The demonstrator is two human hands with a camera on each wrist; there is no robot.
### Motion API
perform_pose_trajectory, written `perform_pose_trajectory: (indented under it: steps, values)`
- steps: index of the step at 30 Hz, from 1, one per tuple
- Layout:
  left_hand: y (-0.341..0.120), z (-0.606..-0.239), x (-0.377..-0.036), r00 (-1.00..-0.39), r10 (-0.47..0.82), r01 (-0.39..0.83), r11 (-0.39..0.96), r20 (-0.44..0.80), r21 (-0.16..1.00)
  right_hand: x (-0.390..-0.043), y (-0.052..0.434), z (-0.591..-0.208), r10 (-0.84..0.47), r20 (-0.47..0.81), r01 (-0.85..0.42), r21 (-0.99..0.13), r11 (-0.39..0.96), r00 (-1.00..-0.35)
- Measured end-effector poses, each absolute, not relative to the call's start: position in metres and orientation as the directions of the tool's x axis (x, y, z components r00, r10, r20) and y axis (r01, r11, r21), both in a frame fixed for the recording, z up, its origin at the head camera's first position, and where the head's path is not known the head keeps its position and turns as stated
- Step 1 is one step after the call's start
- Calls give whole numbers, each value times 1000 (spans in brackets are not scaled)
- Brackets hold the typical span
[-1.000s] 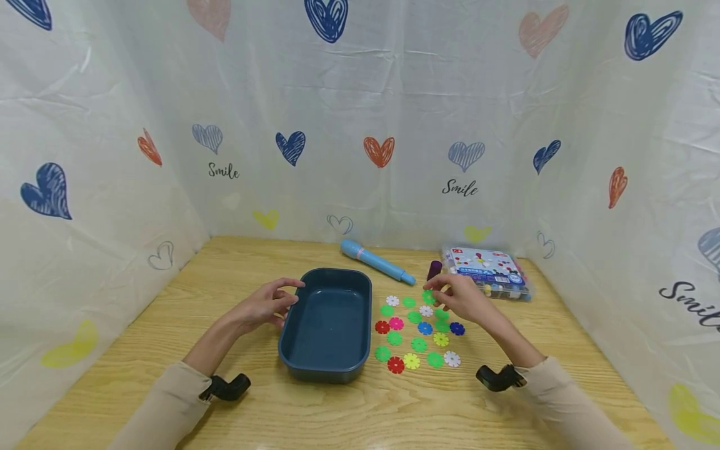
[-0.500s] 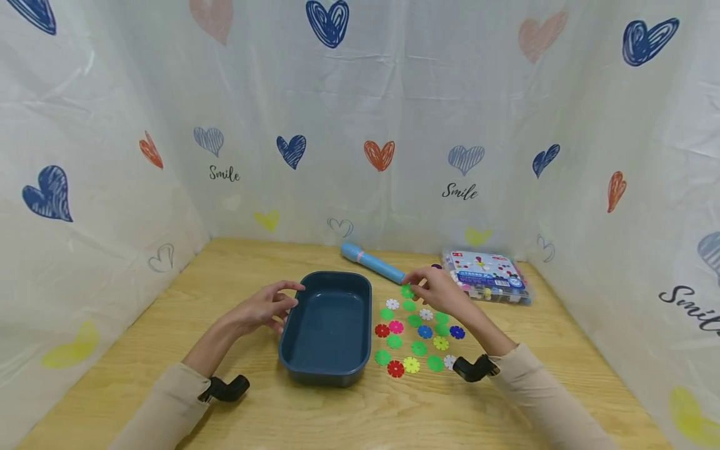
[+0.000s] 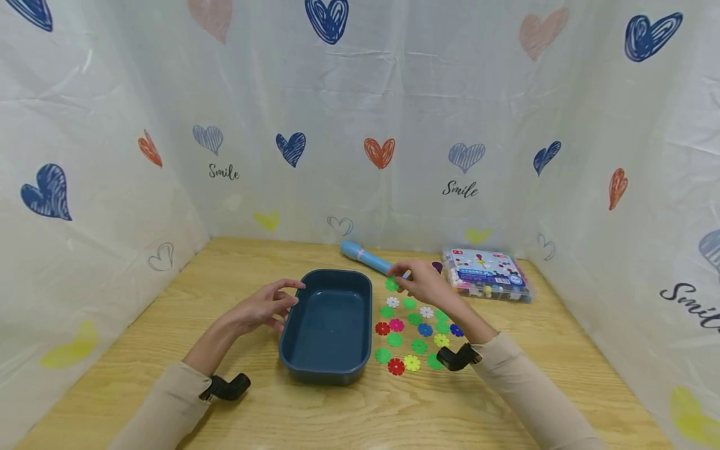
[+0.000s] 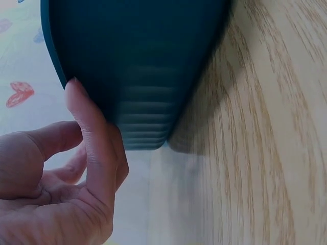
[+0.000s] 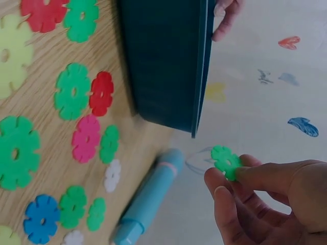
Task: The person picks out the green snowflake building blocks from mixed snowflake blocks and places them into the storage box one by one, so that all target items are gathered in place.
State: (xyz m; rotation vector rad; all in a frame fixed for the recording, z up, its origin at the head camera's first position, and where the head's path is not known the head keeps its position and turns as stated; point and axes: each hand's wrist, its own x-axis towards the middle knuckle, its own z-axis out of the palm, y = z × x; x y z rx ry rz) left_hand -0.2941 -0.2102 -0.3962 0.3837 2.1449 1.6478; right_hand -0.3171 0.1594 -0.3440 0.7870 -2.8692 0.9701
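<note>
Green and notched, a disc (image 3: 392, 284) was pinched between thumb and fingers of the right hand (image 3: 419, 280), above the table (image 3: 360, 415), right of the tray (image 3: 323, 376). The left hand (image 3: 260, 309), fingers parted, touched the tray's left rim. Loose discs (image 3: 419, 346) lay nearer than a blue tube (image 3: 371, 258).

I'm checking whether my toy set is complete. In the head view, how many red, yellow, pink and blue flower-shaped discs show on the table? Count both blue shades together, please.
Red discs: 2
Yellow discs: 2
Pink disc: 1
Blue discs: 2
Total: 7
</note>
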Motion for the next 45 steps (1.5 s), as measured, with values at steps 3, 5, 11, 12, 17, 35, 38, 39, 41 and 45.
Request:
perform_pose_trajectory:
  steps: [3, 5, 11, 12, 17, 35, 38, 39, 41, 45]
  values:
    - [-210, -395, -294, -877, 459, -25, 258, -145, 966, -321, 152, -341, -454, 159, -458, -561, 689, -877]
    - [-210, -394, -293, -875, 462, -20, 257, -141, 966, -323, 146, -340, -458, 156, -461, -560, 689, -875]
    - [-211, -392, -292, -873, 466, -24, 256, -145, 966, -331, 128, -340, -477, 154, -473, -565, 676, -865]
    - [-211, -392, -292, -871, 469, -23, 255, -145, 967, -333, 126, -341, -482, 154, -476, -568, 671, -862]
    - [-210, -392, -292, -868, 475, -23, 250, -143, 968, -340, 114, -345, -522, 135, -488, -604, 630, -842]
    - [-209, -392, -291, -880, 455, -13, 266, -137, 964, -357, 69, -340, -550, 4, -405, -680, 611, -835]
    - [-209, -392, -292, -881, 451, -20, 269, -144, 963, -358, 61, -341, -549, -14, -381, -705, 598, -836]
    - [-209, -392, -292, -881, 449, -23, 270, -147, 962, -359, 58, -341, -552, -16, -378, -711, 592, -834]
    - [-210, -392, -292, -881, 448, -28, 272, -152, 962, -359, 52, -341, -558, -16, -377, -722, 580, -830]
    - [-209, -391, -293, -881, 447, -29, 274, -154, 961, -359, 41, -343, -567, -22, -364, -746, 558, -824]
